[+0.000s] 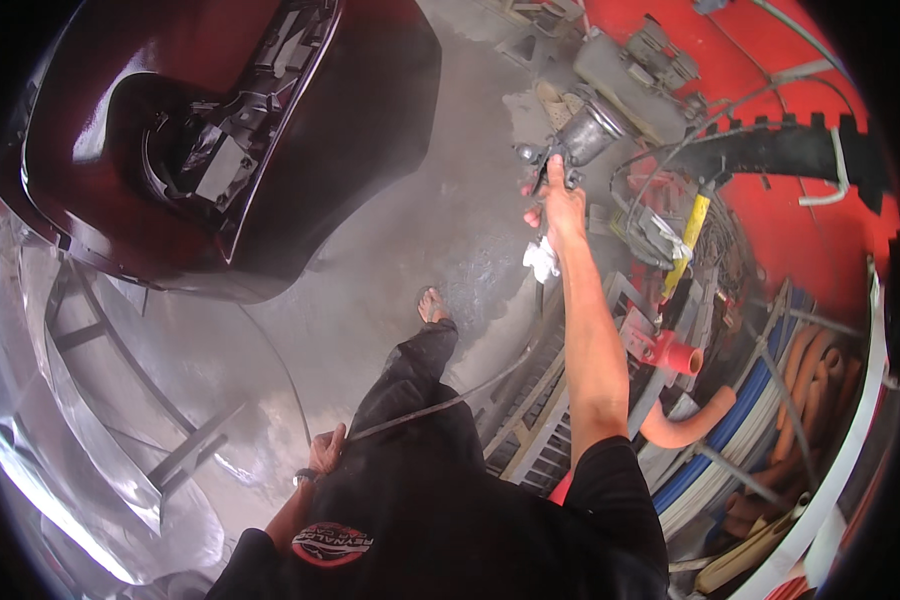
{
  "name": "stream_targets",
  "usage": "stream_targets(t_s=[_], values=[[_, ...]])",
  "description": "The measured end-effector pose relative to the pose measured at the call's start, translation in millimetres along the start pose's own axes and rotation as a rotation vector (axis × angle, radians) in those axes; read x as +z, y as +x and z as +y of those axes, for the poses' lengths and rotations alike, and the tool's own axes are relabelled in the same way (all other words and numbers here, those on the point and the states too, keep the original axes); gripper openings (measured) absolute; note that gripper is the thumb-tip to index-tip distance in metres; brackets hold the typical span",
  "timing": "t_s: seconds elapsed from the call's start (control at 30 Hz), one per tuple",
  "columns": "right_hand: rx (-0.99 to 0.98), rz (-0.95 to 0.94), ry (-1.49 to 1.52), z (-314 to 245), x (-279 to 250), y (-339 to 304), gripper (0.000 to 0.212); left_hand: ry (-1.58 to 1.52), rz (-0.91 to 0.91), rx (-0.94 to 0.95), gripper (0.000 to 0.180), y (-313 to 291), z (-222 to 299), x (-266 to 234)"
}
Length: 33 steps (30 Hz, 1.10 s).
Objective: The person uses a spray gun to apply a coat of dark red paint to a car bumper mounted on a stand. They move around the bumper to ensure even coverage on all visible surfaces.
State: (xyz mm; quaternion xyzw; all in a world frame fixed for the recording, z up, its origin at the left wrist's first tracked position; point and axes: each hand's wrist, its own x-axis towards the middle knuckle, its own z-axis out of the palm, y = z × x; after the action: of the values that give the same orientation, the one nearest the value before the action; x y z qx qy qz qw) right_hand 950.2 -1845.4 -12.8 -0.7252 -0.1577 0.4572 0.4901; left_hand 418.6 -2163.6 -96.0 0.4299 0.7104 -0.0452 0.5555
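Note:
In my raised right hand [562, 205] is a spray gun [592, 128] with a metal cup, gripped at its handle with my thumb on top. A crumpled white cloth or paper [542, 258] hangs below the grip. My left hand [326, 450] is low beside my hip, its fingers closed round a thin dark air hose [440, 404]. That hose crosses my front and rises on the right toward the gun. At the upper left stands a glossy dark red car bumper [370, 130] with an opening showing black and grey parts; the gun is apart from it.
A metal stand [185, 450] and shiny clear sheeting [80, 400] are at the left. On the right are a slatted metal rack [545, 395], orange pipes [690, 425], a yellow tool or bar [686, 240] and tangled cables against a red wall [790, 235]. Haze hangs over the grey floor [370, 240].

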Motion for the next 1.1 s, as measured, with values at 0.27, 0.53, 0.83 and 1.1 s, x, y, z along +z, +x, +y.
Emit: stream_targets(t_s=[0.27,0.53,0.83,1.1], values=[[-0.019,-0.325,-0.061,-63.4,-5.7,-119.6,0.058,-0.038,-0.006,-0.027,0.076,6.5,59.1,29.6],[-0.224,-0.961,0.155,-83.4,7.0,-193.1,0.068,-0.229,0.070,0.010,0.068,11.1,89.0,57.5],[-0.083,-0.429,-0.062,-53.8,6.0,-67.6,0.064,-0.183,0.042,-0.005,0.068,-0.9,103.6,52.1],[-0.012,-0.058,-0.127,-52.9,9.3,17.4,0.057,-0.219,0.064,0.005,0.069,4.1,101.0,57.0]])
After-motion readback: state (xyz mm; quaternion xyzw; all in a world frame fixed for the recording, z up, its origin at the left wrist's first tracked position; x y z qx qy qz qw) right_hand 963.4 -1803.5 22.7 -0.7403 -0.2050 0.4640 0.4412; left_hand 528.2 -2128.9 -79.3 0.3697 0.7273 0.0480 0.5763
